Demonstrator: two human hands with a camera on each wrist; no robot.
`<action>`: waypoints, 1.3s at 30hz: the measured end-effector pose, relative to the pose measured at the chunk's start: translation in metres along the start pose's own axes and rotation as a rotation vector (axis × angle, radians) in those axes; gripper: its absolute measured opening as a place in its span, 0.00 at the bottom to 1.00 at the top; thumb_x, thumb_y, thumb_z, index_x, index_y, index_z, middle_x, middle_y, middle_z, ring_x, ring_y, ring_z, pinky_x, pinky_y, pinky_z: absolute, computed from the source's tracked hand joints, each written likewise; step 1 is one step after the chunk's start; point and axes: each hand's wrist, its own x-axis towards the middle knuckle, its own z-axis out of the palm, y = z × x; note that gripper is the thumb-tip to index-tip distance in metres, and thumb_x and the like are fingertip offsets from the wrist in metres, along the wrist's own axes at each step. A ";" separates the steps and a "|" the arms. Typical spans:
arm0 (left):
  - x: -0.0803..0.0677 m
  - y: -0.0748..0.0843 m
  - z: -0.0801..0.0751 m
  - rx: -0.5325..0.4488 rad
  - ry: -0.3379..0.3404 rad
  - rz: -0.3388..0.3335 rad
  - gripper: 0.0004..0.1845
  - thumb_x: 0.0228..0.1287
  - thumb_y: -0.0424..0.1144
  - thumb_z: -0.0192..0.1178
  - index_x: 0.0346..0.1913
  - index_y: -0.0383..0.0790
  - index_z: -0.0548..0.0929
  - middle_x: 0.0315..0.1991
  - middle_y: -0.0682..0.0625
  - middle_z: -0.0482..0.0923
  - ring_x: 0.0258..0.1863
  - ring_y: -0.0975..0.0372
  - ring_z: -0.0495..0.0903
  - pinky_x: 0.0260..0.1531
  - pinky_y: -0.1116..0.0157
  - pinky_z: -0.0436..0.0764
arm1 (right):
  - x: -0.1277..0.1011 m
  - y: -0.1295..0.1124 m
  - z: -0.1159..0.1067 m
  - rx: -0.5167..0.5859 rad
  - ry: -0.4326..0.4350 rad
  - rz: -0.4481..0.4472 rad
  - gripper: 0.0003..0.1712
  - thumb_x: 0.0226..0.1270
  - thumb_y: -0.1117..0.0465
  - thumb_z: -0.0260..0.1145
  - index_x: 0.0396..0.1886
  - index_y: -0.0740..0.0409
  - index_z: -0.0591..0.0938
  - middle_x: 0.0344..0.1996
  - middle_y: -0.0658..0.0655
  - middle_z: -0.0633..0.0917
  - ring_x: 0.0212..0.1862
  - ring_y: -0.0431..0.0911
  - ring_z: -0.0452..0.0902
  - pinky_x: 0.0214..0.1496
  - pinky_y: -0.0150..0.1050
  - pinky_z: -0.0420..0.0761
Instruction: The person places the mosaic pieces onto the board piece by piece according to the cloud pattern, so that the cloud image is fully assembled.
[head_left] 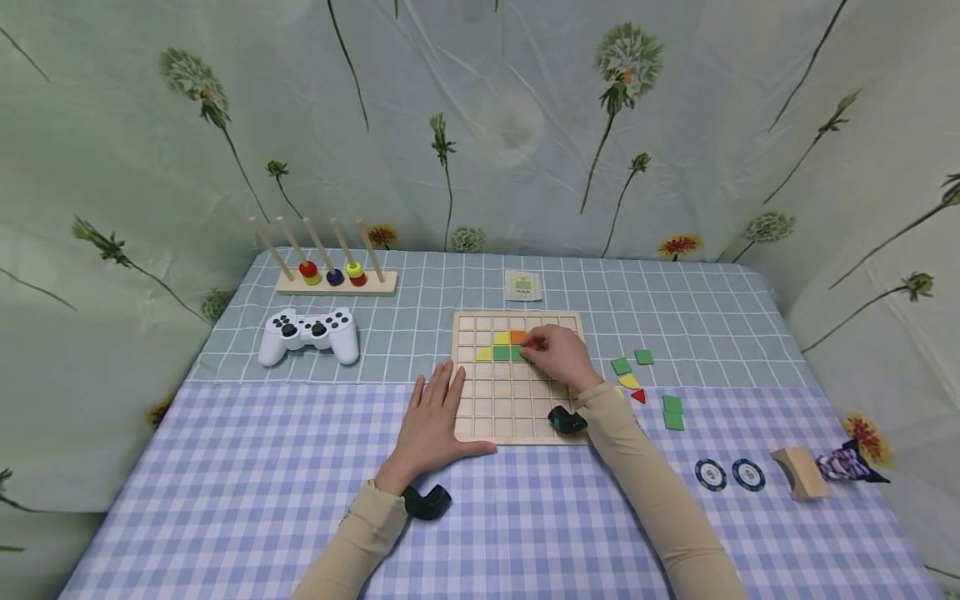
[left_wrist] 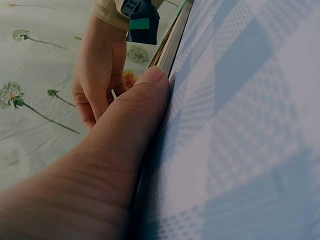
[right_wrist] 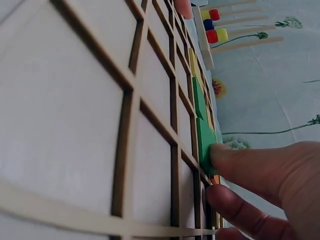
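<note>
My right hand [head_left: 558, 354] sits over the square wooden grid board [head_left: 517, 417], fingertips curled down onto a flat green square tile [right_wrist: 206, 140] in the upper rows. In the right wrist view my fingers [right_wrist: 250, 167] pinch its near edge while it lies in, or nearly in, its cell, touching a second green tile at its 12 o'clock. In the head view, the yellow tile [head_left: 485, 353] and the orange tile [head_left: 517, 337] lie just beside them, making one small patch.

My left hand [head_left: 435, 417] lies flat at the board's 9 o'clock, fingers straight and together, holding nothing; the thumb [left_wrist: 145, 100] presses along the board's near edge to steady it.

Here is what I worry about. I cannot tell whether the green tile is fully seated. If one corner rides on the wooden rib, pressing would tip it up or pop the neighbour out. My palm hides most of the patch, so a sliding fingertip could drag the orange tile out of its cell unseen. If my left hand eases off, a sideways push could skate the board over the blue-and-white checked cloth [head_left: 225, 483]. My right sleeve [head_left: 645, 475] hangs close to the loose green, yellow and red tiles [head_left: 637, 385] at the board's 3 o'clock, and pulling back carelessly could sweep them about.
</note>
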 end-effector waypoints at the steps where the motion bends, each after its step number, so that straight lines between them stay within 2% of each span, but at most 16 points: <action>1: 0.000 0.000 0.000 0.000 0.002 0.001 0.67 0.41 0.79 0.56 0.75 0.37 0.47 0.75 0.40 0.41 0.73 0.52 0.39 0.69 0.52 0.37 | 0.000 0.000 0.000 -0.008 0.001 0.000 0.06 0.60 0.58 0.70 0.33 0.55 0.88 0.27 0.50 0.81 0.32 0.45 0.74 0.36 0.41 0.73; 5: -0.001 0.000 0.000 0.005 0.003 -0.001 0.67 0.41 0.79 0.55 0.75 0.37 0.47 0.75 0.40 0.41 0.73 0.52 0.39 0.69 0.52 0.37 | -0.001 0.002 0.001 -0.028 0.003 -0.011 0.05 0.60 0.57 0.70 0.32 0.54 0.88 0.28 0.49 0.81 0.32 0.45 0.74 0.36 0.41 0.73; 11: 0.000 0.000 0.001 -0.007 0.004 -0.001 0.67 0.41 0.79 0.56 0.75 0.37 0.47 0.75 0.40 0.41 0.73 0.53 0.39 0.69 0.52 0.36 | -0.012 0.009 -0.013 0.026 0.028 -0.034 0.06 0.60 0.58 0.70 0.34 0.55 0.87 0.29 0.50 0.82 0.34 0.46 0.76 0.37 0.43 0.75; 17: 0.000 0.000 0.002 -0.009 -0.003 -0.003 0.67 0.41 0.79 0.56 0.75 0.38 0.45 0.75 0.41 0.39 0.73 0.54 0.37 0.68 0.53 0.34 | -0.030 0.025 -0.037 0.047 0.083 -0.001 0.08 0.60 0.57 0.70 0.35 0.58 0.87 0.27 0.52 0.82 0.26 0.46 0.72 0.27 0.39 0.70; 23: 0.000 -0.001 0.001 -0.026 0.003 -0.002 0.66 0.41 0.78 0.57 0.75 0.38 0.46 0.75 0.41 0.40 0.73 0.53 0.37 0.68 0.53 0.34 | -0.043 0.050 -0.060 -0.018 0.117 0.086 0.12 0.61 0.54 0.69 0.37 0.58 0.86 0.29 0.54 0.83 0.24 0.46 0.72 0.21 0.38 0.67; 29: -0.001 -0.001 0.001 -0.016 0.002 -0.004 0.66 0.41 0.78 0.57 0.75 0.38 0.46 0.75 0.41 0.40 0.73 0.53 0.37 0.68 0.52 0.35 | -0.056 0.068 -0.079 -0.102 0.133 0.185 0.17 0.60 0.52 0.69 0.39 0.61 0.85 0.31 0.57 0.83 0.29 0.50 0.75 0.24 0.40 0.70; 34: -0.001 -0.002 0.001 -0.017 0.000 -0.003 0.66 0.41 0.78 0.57 0.75 0.38 0.46 0.75 0.41 0.40 0.73 0.53 0.37 0.68 0.52 0.36 | -0.064 0.077 -0.084 -0.153 0.127 0.287 0.19 0.57 0.49 0.71 0.33 0.63 0.84 0.27 0.56 0.83 0.30 0.51 0.75 0.28 0.42 0.71; 39: 0.000 -0.001 0.001 -0.016 -0.004 -0.002 0.66 0.42 0.78 0.57 0.75 0.38 0.46 0.75 0.41 0.40 0.73 0.53 0.37 0.68 0.52 0.35 | -0.069 0.082 -0.083 -0.180 0.121 0.301 0.20 0.53 0.48 0.73 0.30 0.62 0.84 0.22 0.53 0.82 0.24 0.47 0.74 0.23 0.41 0.68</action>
